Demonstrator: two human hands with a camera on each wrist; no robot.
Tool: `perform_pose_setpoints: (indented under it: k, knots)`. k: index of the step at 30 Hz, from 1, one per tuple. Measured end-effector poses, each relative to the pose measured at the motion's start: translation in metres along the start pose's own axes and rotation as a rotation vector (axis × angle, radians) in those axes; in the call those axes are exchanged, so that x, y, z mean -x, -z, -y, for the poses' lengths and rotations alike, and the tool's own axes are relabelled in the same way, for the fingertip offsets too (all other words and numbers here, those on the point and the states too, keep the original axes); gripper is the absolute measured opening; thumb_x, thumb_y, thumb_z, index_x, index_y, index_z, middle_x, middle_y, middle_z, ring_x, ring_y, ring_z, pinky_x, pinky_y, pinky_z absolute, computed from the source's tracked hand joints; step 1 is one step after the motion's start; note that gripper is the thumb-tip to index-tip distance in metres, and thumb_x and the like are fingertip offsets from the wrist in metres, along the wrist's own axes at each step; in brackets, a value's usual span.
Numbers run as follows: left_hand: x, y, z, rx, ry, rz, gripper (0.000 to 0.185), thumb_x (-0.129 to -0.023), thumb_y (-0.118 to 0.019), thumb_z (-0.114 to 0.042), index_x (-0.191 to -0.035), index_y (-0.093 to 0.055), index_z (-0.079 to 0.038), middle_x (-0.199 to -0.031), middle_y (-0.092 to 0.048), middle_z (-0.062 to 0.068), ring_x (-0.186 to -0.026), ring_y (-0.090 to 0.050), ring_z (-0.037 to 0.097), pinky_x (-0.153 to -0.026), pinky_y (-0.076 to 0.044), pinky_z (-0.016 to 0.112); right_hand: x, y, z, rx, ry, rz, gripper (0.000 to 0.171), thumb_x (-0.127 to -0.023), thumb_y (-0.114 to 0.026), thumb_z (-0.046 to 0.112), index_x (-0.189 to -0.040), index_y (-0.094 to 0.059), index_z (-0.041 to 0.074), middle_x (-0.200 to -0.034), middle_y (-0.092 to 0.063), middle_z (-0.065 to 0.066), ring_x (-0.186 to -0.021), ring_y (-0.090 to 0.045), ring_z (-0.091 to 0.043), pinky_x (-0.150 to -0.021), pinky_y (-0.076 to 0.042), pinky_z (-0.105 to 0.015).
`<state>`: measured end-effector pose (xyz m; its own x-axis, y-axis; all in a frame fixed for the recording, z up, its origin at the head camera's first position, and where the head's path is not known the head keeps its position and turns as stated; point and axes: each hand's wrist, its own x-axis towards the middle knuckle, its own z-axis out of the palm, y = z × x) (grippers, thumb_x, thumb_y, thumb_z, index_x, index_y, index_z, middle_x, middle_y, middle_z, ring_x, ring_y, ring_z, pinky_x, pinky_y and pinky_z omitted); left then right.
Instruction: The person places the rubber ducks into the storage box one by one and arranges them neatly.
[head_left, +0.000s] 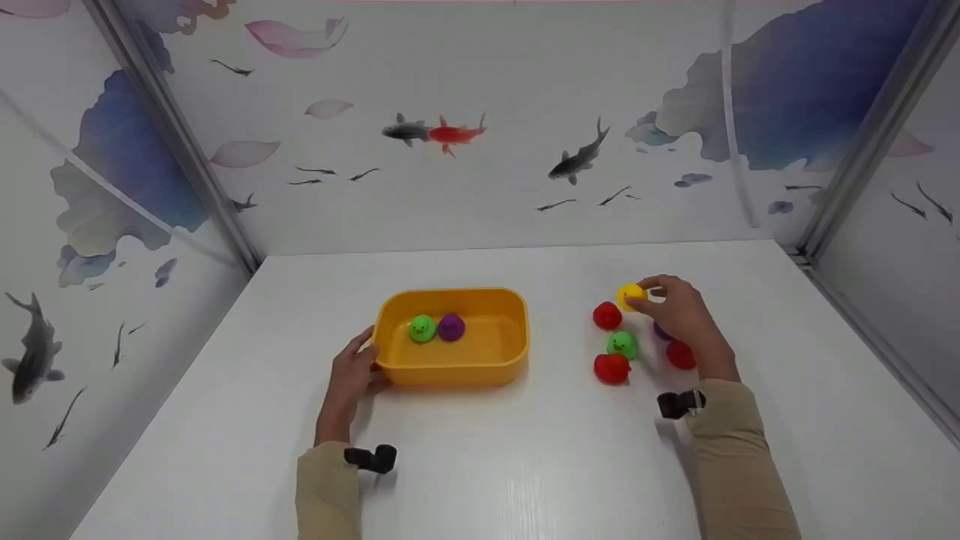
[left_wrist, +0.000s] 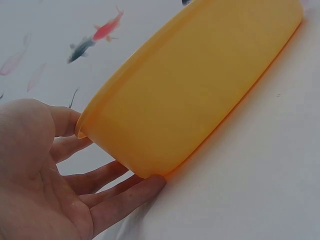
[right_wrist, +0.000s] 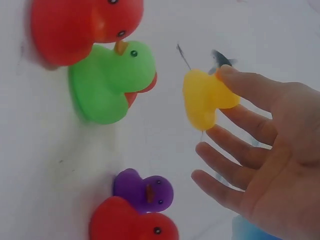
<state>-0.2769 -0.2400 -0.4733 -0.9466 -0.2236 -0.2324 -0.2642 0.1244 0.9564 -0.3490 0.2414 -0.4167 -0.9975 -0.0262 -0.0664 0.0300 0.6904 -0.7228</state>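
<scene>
My left hand (head_left: 358, 369) lies with straight fingers against the left end of an orange tub (head_left: 487, 361). In the left wrist view the fingers (left_wrist: 107, 175) rest along the corner of the tub's wall (left_wrist: 200, 85). Inside the tub sit a green duck (head_left: 421, 328) and a purple duck (head_left: 451, 327). At the right, my right hand (head_left: 675, 311) pinches a yellow duck (head_left: 630, 295) just above the table. In the right wrist view a fingertip (right_wrist: 235, 80) presses on the yellow duck (right_wrist: 205, 102), while the other fingers hang loose.
Loose ducks lie on the white table (head_left: 555, 465) under my right hand: three red ducks (head_left: 607, 316) (head_left: 612, 368) (head_left: 680, 354), a green duck (head_left: 622, 344) and a purple duck (right_wrist: 145, 190). Walls printed with fish (head_left: 450, 133) close in the back and both sides.
</scene>
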Motion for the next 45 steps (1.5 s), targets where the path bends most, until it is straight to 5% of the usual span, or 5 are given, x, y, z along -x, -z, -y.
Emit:
perform_pose_setpoints:
  k: [11,20,31,45]
  knots:
    - [-0.002,0.0,0.001,-0.013,0.006,0.0,0.052,-0.107,-0.041,-0.031,-0.158,-0.033,-0.027,-0.139,-0.059,0.016,-0.105,-0.064,0.02,-0.092,-0.059,0.031,0.003,-0.008,0.018,-0.099,-0.02,0.077,0.063,-0.095,-0.066,0.044,-0.145,-0.046,0.014,-0.151,-0.044,-0.021,-0.135,-0.046,-0.041,-0.112,-0.044,-0.054]
    - [-0.002,-0.001,0.0,-0.015,0.019,-0.003,0.052,-0.106,-0.041,-0.031,-0.158,-0.033,-0.028,-0.138,-0.059,0.015,-0.106,-0.063,0.021,-0.092,-0.059,0.03,-0.002,-0.02,0.03,-0.109,0.096,0.102,0.051,-0.098,-0.064,0.029,-0.142,-0.048,0.008,-0.151,-0.044,-0.019,-0.139,-0.046,-0.039,-0.112,-0.045,-0.048]
    - [-0.005,-0.002,-0.001,0.0,0.048,-0.002,0.052,-0.108,-0.042,-0.032,-0.158,-0.031,-0.029,-0.144,-0.057,0.013,-0.105,-0.063,0.021,-0.095,-0.058,0.031,-0.005,-0.049,0.054,-0.111,0.135,0.126,0.043,-0.098,-0.064,0.024,-0.137,-0.052,0.01,-0.147,-0.049,-0.016,-0.138,-0.049,-0.037,-0.105,-0.051,-0.045]
    - [-0.004,-0.001,-0.003,-0.008,0.038,0.01,0.052,-0.108,-0.041,-0.032,-0.158,-0.031,-0.028,-0.147,-0.054,0.013,-0.109,-0.062,0.022,-0.097,-0.057,0.033,-0.01,-0.076,0.107,-0.05,0.276,0.155,0.035,-0.096,-0.066,0.018,-0.129,-0.061,0.007,-0.14,-0.055,-0.014,-0.13,-0.056,-0.033,-0.105,-0.052,-0.042]
